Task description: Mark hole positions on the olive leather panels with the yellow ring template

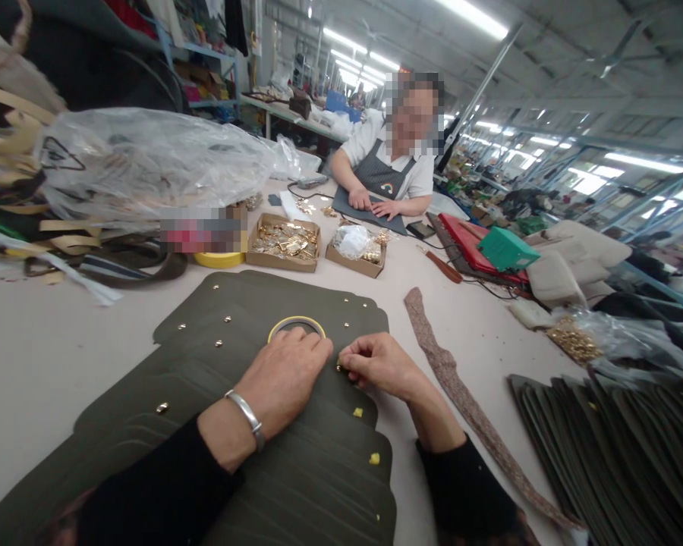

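In the head view, your left hand [284, 383] lies half-curled on the dark panel [301, 474], grip unclear, tape roll [297, 321] at its twelve o'clock. At three o'clock, your right hand [384, 368] pinches a yellow scrap [341, 362]; keep the panel flat.

Left hand [284, 371]: over a tape roll [296, 321], on a sheet [313, 470]. Right hand [381, 362]: at the sheet's right edge, small piece [340, 365] at fingertips. Right of that hand: a strip [445, 365], then a stack of sheets [609, 455]. Beyond both hands: a box [281, 263], a second box [354, 262] to its right, a co-worker [397, 168] behind. Beyond left hand, leftward: plastic bag [165, 163].
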Tool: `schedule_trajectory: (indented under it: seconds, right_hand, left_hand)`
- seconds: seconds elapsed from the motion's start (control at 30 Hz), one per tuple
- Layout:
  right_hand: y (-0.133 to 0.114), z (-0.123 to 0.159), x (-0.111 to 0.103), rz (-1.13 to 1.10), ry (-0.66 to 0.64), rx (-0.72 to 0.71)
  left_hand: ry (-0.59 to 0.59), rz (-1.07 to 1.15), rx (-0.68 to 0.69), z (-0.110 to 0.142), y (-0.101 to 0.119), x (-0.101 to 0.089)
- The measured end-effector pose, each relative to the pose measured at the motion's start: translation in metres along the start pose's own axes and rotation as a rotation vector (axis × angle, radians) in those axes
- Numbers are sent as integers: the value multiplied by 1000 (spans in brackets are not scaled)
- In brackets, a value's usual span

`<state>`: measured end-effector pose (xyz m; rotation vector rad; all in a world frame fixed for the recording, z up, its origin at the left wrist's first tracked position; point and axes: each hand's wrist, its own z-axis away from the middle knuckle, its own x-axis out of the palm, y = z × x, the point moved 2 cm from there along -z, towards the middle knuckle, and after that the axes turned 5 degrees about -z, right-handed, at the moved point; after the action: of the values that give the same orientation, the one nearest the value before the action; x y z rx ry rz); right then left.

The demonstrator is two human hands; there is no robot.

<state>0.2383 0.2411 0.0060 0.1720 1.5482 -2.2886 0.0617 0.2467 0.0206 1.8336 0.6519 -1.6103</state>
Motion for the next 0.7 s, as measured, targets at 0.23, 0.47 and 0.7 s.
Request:
schedule_trajectory:
  seconds: [0.23,0.47,0.7]
  right_hand:
    - [2,1,2,161,-26,-42]
    - [-15,10,14,586,95,-246]
    - [-13,16,5,665,201,-286]
  left_hand:
    - [-8,32,24,0,-2,-1]
    - [-37,92,20,1,-4,-2]
    - [-16,85,34,0,-5,1]
